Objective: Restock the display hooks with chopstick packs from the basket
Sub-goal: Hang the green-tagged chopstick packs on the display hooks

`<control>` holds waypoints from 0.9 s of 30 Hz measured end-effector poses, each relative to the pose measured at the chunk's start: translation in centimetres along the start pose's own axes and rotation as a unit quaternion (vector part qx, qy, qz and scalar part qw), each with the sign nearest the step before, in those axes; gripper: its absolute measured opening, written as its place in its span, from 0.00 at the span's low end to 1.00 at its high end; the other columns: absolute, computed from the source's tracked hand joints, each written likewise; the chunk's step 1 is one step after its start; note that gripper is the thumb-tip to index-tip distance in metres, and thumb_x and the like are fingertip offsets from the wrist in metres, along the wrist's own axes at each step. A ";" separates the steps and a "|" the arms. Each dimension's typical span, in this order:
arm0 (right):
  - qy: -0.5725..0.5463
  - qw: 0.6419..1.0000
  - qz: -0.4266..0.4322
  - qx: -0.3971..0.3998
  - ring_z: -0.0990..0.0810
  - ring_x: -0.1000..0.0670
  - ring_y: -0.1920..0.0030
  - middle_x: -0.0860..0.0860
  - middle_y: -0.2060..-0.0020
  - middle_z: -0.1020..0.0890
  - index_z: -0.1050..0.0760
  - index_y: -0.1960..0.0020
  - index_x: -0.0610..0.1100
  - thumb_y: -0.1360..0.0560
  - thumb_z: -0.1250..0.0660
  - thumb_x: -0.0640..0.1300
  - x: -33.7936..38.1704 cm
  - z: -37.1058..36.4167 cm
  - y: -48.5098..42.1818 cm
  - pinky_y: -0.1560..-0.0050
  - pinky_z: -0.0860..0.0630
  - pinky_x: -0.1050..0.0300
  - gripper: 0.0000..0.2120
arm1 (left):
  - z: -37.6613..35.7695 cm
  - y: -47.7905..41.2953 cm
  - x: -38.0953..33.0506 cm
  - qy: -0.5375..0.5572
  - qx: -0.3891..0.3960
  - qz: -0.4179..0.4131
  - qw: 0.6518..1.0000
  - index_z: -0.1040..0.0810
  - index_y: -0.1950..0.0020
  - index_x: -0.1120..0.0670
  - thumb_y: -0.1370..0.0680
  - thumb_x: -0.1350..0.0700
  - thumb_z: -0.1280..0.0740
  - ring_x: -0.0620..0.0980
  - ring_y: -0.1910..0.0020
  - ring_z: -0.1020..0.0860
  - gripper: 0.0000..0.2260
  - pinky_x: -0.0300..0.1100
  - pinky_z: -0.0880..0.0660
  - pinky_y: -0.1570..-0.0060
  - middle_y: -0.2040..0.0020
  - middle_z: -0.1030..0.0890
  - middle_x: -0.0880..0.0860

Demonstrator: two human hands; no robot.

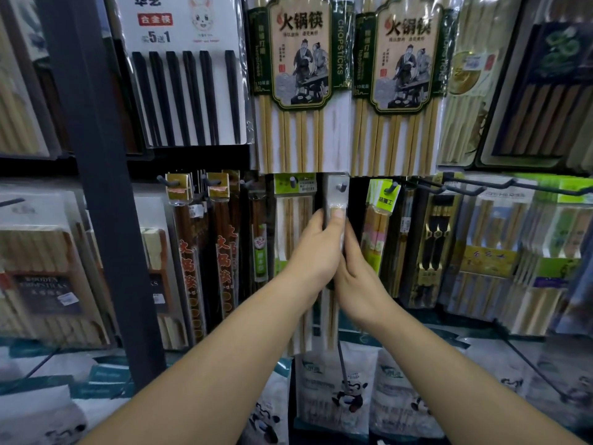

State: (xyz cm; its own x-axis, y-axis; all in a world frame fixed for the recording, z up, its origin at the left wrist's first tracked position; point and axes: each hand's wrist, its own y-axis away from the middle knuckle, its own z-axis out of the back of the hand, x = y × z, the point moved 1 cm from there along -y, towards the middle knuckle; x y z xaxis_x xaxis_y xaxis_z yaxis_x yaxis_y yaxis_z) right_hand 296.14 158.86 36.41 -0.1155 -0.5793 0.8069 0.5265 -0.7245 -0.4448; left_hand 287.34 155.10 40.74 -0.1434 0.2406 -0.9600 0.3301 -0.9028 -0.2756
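Note:
A clear pack of pale wooden chopsticks [333, 194] hangs upright at the middle of the display, its top tab hole over a dark hook [340, 186]. My left hand [316, 252] grips the pack from the left, thumb pressed on its front just below the tab. My right hand [356, 268] holds the pack's right side lower down, fingers wrapped behind it. The pack's lower end shows below both hands. No basket is in view.
Neighbouring hooks carry other packs: a green-labelled pack [293, 220] to the left, a yellow-green one [382, 220] to the right. Large hot-pot chopstick packs [300, 81] hang above. Bare hooks [475, 184] jut out at right. A dark upright post [96, 187] stands left.

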 end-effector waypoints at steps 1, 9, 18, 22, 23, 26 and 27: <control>0.008 1.000 -0.001 0.000 0.46 0.68 0.27 0.59 0.19 0.47 0.61 0.17 0.55 0.14 0.48 0.52 -0.1 0.1 -0.3 0.30 0.43 0.73 0.30 | 0.0 -0.2 0.0 0.003 -0.004 0.008 1.000 0.37 0.19 0.47 0.15 0.42 0.43 0.44 0.27 0.32 0.24 0.42 0.36 0.31 0.23 0.30 0.48; 0.037 0.999 -0.020 -0.004 0.45 0.76 0.38 0.65 0.26 0.44 0.61 0.17 0.56 0.15 0.49 0.56 -0.6 0.2 1.0 0.49 0.43 0.88 0.31 | 0.6 1.0 0.8 -0.035 -0.009 -0.032 0.999 0.30 0.23 0.48 0.15 0.46 0.39 0.42 0.33 0.25 0.20 0.42 0.29 0.31 0.30 0.23 0.46; 0.043 0.996 -0.077 -0.012 0.32 0.73 0.36 0.70 0.30 0.33 0.40 0.23 0.63 0.17 0.39 0.55 -2.3 -1.1 10.8 0.37 0.31 0.65 0.25 | 5.1 8.8 5.1 -0.104 -0.086 -0.034 0.990 0.24 0.45 0.36 0.21 0.45 0.35 0.37 0.50 0.20 0.05 0.31 0.24 0.54 0.50 0.20 0.37; 0.086 0.987 -0.137 0.019 0.23 0.65 0.55 0.62 0.55 0.21 0.25 0.43 0.59 0.19 0.34 0.49 -6.1 -4.4 16.6 0.60 0.29 0.69 0.07 | 7.1 14.5 12.6 -0.144 -0.107 0.069 0.981 0.23 0.55 0.35 0.19 0.49 0.35 0.45 0.53 0.18 0.08 0.42 0.21 0.52 0.54 0.18 0.44; 0.094 0.983 -0.152 0.046 0.22 0.65 0.58 0.60 0.60 0.21 0.24 0.46 0.57 0.19 0.33 0.48 -7.5 -5.6 18.0 0.64 0.30 0.69 0.05 | 7.6 16.2 15.1 -0.158 -0.105 0.106 0.976 0.23 0.55 0.36 0.18 0.50 0.35 0.44 0.54 0.18 0.09 0.46 0.20 0.50 0.54 0.18 0.45; 0.118 0.959 -0.208 0.151 0.21 0.62 0.57 0.59 0.60 0.19 0.23 0.51 0.53 0.20 0.32 0.45 -12.8 -9.4 22.9 0.61 0.26 0.68 0.03 | 9.2 21.4 22.0 -0.206 -0.102 0.219 0.948 0.24 0.54 0.43 0.17 0.53 0.35 0.48 0.54 0.19 0.07 0.52 0.20 0.48 0.56 0.19 0.48; 0.122 0.946 -0.232 0.189 0.20 0.59 0.56 0.58 0.58 0.18 0.23 0.51 0.52 0.20 0.32 0.44 -14.8 -10.6 24.8 0.57 0.23 0.65 0.03 | 9.7 23.1 24.0 -0.220 -0.107 0.254 0.936 0.24 0.54 0.46 0.17 0.54 0.35 0.52 0.52 0.19 0.07 0.52 0.21 0.48 0.57 0.19 0.49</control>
State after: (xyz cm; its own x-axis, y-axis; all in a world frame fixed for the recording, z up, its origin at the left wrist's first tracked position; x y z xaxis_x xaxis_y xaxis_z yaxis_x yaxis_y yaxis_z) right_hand 301.93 145.49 9.33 -0.5757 -0.3334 0.7466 0.6292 -0.7638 0.1440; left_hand 282.47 136.58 11.86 -0.2727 -0.4128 -0.8690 0.6323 -0.7577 0.1615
